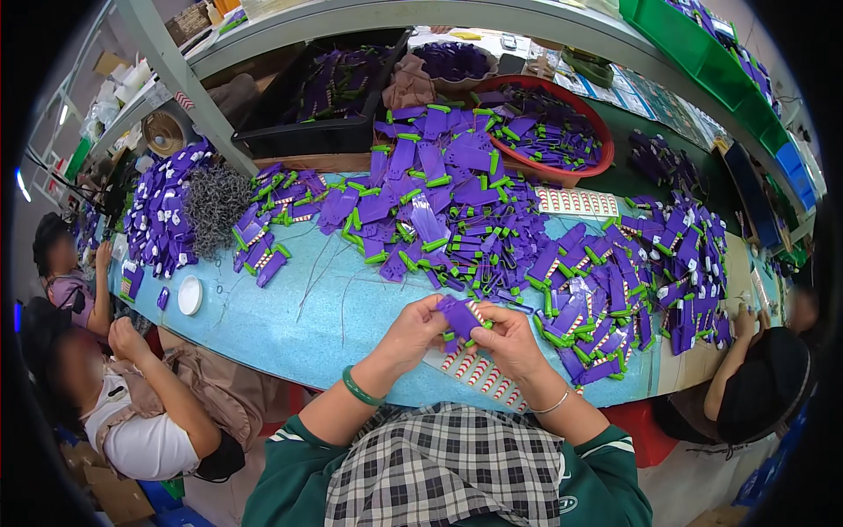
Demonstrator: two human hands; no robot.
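Near the front edge of the blue table, both my hands hold one flat purple plastic piece (457, 316) with a bit of green at its lower end. My left hand (411, 335) pinches its left side, with a green bangle on that wrist. My right hand (514, 344) has thumb and fingers closed on its right side, where a pale striped strip shows along the edge. Under my hands lies a sheet of red-and-white striped stickers (483, 376), partly covered by them. Just beyond is a big heap of similar purple pieces with green ends (430, 198).
Finished-looking striped purple pieces (593, 303) pile up at right. A red basin (606, 145) and black crate (250, 139) stand behind. Another sticker sheet (578, 203), a tangle of grey chains (215, 206) and a white lid (190, 295) lie about. Co-workers sit at both sides.
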